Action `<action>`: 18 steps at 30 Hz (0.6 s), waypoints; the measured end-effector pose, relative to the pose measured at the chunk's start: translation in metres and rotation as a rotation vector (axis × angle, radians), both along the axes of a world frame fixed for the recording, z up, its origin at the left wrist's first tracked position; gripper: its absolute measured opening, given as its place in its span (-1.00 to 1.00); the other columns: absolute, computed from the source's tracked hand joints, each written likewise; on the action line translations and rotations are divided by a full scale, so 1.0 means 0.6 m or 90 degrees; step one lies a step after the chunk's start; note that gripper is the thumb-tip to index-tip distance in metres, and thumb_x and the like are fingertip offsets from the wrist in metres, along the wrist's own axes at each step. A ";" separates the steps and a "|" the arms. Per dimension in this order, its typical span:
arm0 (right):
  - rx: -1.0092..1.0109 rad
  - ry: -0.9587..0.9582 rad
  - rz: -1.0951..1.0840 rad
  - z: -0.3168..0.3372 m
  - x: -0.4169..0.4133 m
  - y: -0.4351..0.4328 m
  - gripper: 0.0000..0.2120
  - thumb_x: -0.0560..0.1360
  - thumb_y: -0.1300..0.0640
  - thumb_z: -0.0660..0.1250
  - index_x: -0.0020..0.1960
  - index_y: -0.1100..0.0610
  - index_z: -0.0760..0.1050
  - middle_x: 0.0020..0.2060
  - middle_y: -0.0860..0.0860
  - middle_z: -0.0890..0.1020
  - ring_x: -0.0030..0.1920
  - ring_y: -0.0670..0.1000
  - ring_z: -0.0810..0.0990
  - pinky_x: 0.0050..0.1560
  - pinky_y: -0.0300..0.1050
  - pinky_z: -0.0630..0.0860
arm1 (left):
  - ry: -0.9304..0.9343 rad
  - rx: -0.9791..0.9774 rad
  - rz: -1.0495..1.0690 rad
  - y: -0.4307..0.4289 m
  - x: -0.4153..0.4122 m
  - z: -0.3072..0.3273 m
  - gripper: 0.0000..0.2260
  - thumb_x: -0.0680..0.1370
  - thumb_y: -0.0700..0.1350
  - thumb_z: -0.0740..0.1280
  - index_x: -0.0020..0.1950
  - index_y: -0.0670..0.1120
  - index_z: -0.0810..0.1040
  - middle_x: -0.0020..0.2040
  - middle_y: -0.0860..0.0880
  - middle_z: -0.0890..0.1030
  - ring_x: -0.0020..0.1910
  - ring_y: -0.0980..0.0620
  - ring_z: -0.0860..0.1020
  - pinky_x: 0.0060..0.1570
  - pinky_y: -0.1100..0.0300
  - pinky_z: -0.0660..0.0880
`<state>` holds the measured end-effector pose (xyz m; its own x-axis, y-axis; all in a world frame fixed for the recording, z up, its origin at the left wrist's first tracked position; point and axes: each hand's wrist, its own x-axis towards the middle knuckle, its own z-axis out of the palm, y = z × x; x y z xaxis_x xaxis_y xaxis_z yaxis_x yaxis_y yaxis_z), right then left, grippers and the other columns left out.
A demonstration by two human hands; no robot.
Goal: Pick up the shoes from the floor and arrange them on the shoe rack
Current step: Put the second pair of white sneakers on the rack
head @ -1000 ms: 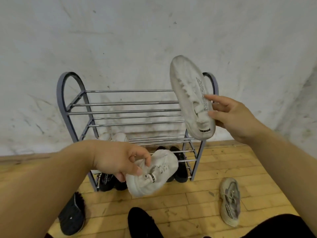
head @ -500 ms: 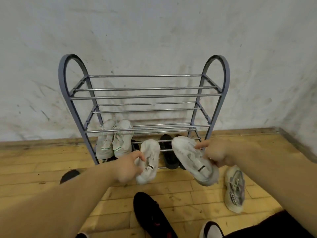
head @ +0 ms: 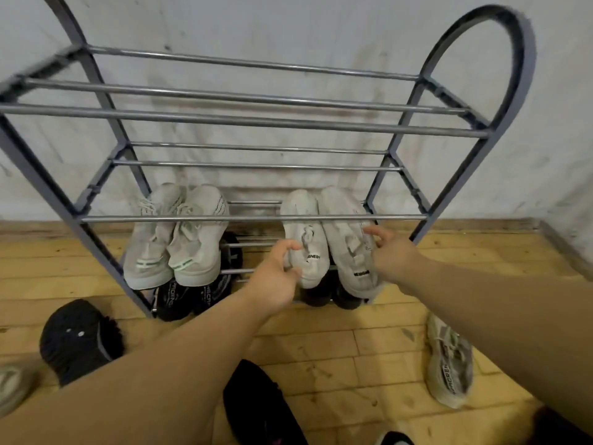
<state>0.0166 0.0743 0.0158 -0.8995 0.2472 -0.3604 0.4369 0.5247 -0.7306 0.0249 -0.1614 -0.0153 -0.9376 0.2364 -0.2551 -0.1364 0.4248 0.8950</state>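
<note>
A grey metal shoe rack stands against the wall. Two white sneakers lie side by side, toes inward, at the right of its lower shelf. My left hand grips the heel of the left white sneaker. My right hand holds the side of the right white sneaker. A grey-white pair with green heel marks rests at the left of the same shelf. Black shoes fill the bottom tier beneath.
On the wooden floor lie a black shoe at the left, a black shoe at bottom centre, a grey sneaker at the right and part of a pale shoe at the left edge. The top two shelves hold nothing.
Both hands carried the white sneakers down and forward from the air onto the lower shelf. The view has moved much closer to the rack.
</note>
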 end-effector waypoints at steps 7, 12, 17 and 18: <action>0.184 -0.028 0.098 -0.067 -0.029 -0.003 -0.47 0.61 -0.20 0.24 0.52 -0.08 0.25 0.37 0.11 0.44 0.25 0.18 0.48 0.27 0.17 0.50 | 0.121 -0.379 -0.062 0.006 -0.040 -0.081 -0.34 0.53 0.34 0.25 0.58 0.28 0.10 0.50 -0.08 0.23 0.41 -0.16 0.25 0.42 -0.11 0.27; 0.336 -0.055 0.231 -0.087 -0.017 0.011 -0.12 0.40 -0.33 0.38 0.57 -0.19 0.02 0.49 0.03 0.20 0.50 0.19 0.22 0.37 0.13 0.39 | 0.191 -0.353 -0.062 0.011 -0.046 -0.112 -0.18 0.48 0.25 0.42 0.63 0.19 0.07 0.42 -0.08 0.28 0.37 -0.13 0.35 0.41 -0.08 0.35; 0.363 0.015 0.216 -0.093 -0.023 0.009 -0.25 0.52 -0.15 0.37 0.59 -0.04 0.11 0.49 0.08 0.28 0.27 0.13 0.47 0.12 0.02 0.51 | 0.173 -0.318 -0.051 0.033 -0.045 -0.113 -0.17 0.46 0.29 0.43 0.62 0.21 0.09 0.43 -0.06 0.27 0.36 -0.15 0.38 0.38 -0.09 0.39; 0.378 0.028 0.209 -0.094 -0.025 0.012 -0.28 0.53 -0.11 0.35 0.59 -0.02 0.13 0.50 0.09 0.30 0.27 0.14 0.49 0.13 0.05 0.54 | 0.172 -0.324 -0.047 0.039 -0.045 -0.110 -0.18 0.46 0.29 0.43 0.61 0.21 0.09 0.43 -0.06 0.27 0.37 -0.16 0.37 0.39 -0.09 0.37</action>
<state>0.0017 0.0815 -0.0404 -0.9722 0.1040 -0.2096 0.1635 0.9428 -0.2906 -0.0021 -0.1377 -0.0816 -0.9709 0.2134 -0.1084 0.1141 0.8106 0.5744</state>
